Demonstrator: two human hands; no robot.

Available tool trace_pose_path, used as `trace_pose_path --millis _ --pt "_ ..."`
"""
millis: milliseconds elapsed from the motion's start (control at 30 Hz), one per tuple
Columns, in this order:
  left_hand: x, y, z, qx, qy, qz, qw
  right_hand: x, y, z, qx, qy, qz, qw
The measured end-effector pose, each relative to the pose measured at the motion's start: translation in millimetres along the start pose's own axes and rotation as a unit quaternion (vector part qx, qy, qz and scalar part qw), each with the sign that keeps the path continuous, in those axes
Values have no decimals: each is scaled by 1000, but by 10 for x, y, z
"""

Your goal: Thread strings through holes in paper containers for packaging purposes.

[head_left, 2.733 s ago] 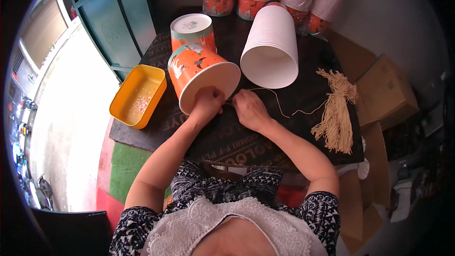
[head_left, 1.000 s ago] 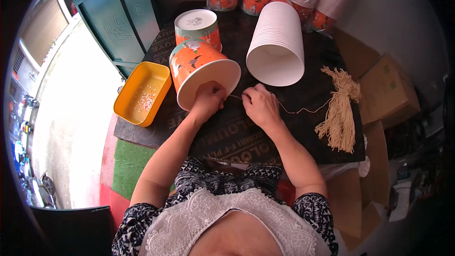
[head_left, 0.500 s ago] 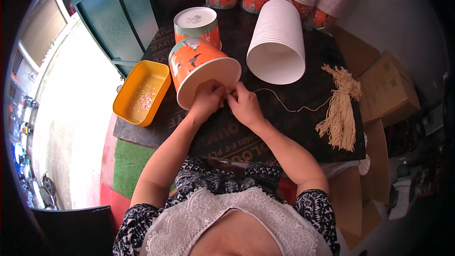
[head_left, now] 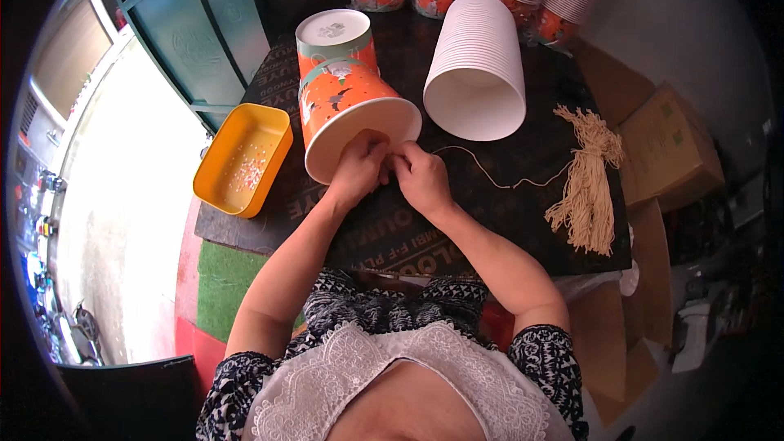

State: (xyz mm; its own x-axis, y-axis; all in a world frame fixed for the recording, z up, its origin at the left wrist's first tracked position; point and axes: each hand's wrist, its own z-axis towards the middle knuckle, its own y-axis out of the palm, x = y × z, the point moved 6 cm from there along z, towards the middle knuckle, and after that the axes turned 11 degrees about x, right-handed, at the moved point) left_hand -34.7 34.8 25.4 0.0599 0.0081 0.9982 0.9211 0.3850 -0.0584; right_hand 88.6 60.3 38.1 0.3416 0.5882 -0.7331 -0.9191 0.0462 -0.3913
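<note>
"What has moved since a second ago?"

"Your right hand [head_left: 423,175]. It stood off to the right with cord stretched across the gap; now its fingertips meet those of your left hand [head_left: 359,167]. Your left hand has hardly shifted."

"And how is your grip?"

"You have the fingers of both hands drawn together in pinches. What sits between the tips is too small and too covered to tell."

"Where is the tub you're working at?"

"Your left hand is at the white mouth of the orange tub [head_left: 351,98], which is tipped with its opening toward you, its body running away beyond your grip. Another tub [head_left: 333,28] stands bottom-up behind it; you cannot tell from here whether the two touch."

"And the cord?"

"A tan cord [head_left: 490,178] shows from beside your right hand and curves over the dark table [head_left: 359,241] to the cord bundle [head_left: 592,180], well to the right of your grip. Whether that is one length or two is unclear."

"Anything else around you?"

"Left of your grip, a yellow tray [head_left: 245,135] with small pale and reddish bits [head_left: 249,171]. Beyond your right hand, a white tub stack [head_left: 478,49] on its side, mouth toward you."
</note>
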Motion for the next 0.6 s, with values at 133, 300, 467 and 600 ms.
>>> trace_pose_path --millis 133,300,467,600 --pt "-1 6 12 -28 -2 15 999 76 22 -14 6 -7 -6 1000" --pt "84 35 -34 -51 56 48 996 98 13 -25 17 -14 -17 1000" --pt "89 57 -48 -44 68 40 996 123 17 -39 18 -26 -29 999" --pt "42 16 -22 -23 21 27 999 75 17 -32 23 -31 -24 999"
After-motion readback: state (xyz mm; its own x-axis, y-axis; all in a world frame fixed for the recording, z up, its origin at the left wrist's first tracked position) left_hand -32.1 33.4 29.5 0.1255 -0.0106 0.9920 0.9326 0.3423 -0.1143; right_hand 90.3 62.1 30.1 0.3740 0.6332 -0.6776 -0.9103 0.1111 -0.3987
